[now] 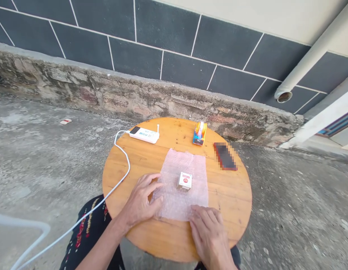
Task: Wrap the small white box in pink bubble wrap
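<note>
A pink sheet of bubble wrap (174, 204) lies flat on a round wooden table (227, 210). On the middle of the sheet sits a small white box (185, 180) with red print on its top. My left hand (143, 197) is at the sheet's left edge, thumb and fingers spread apart, fingertips over the wrap and nothing held between them. At the lower right corner my right hand (207, 228) has its fingers together and bent onto the bubble wrap's edge. The thumb of that hand is partly hidden.
A tape dispenser (200, 134) stands at the table's back. A phone (225, 156) lies at the right. At the back left is a white device (144, 134) whose cable (128, 161) runs over the left edge. A stone-based wall (129, 90) stands behind.
</note>
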The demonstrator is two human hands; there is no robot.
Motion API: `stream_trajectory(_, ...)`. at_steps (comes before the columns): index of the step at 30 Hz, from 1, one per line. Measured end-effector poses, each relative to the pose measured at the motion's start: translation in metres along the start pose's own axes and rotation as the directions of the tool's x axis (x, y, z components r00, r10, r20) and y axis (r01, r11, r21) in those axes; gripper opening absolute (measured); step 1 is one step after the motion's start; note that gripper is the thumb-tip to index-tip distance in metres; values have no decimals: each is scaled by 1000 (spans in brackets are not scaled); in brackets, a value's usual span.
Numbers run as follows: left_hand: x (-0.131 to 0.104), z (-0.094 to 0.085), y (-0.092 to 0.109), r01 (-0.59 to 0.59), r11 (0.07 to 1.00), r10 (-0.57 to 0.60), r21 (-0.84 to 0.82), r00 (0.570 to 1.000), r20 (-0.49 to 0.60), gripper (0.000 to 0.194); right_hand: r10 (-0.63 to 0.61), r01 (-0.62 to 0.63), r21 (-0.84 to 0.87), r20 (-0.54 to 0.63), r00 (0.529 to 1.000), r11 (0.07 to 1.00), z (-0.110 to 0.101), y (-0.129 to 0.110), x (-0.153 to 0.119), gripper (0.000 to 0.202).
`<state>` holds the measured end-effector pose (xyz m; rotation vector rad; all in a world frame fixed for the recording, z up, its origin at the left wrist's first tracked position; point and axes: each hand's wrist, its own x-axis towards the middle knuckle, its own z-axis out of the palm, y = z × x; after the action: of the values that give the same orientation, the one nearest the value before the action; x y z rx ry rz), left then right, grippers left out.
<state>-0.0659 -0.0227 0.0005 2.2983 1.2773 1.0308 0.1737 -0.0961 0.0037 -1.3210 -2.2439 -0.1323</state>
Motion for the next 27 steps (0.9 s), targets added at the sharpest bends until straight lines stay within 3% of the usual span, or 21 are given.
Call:
stream_trajectory(7, -6, 0, 41, -119, 987, 106, 104, 987, 122, 45, 85, -77, 92, -94, 992, 993, -2, 6, 9, 14)
stream_trajectory(12, 10, 15, 47, -168, 976, 162, 139, 985, 58, 23, 200, -187, 212, -44, 979, 959, -11, 13, 14, 13)
stream_trajectory(18, 37, 17, 44, -185, 981, 186, 53, 983, -12, 17, 399, -373, 532, 70, 914, 761, -33, 55, 48, 19)
stream_trajectory(22, 49, 21, 41, -182, 983, 182, -8, 982, -40, 16, 308, -397, 591, 251, 918, 702, -24, 80, 80, 27)
stream_trajectory(25, 51, 27, 38, -180, 983, 177, -48, 983, -57, 15, 164, -369, 656, 353, 921, 659, -8, 82, 92, 48)
stream_trajectory(27, 51, 31, 37, -170, 983, 166, -72, 984, -60, 16, 105, -330, 649, 360, 927, 685, 1, 79, 93, 60)
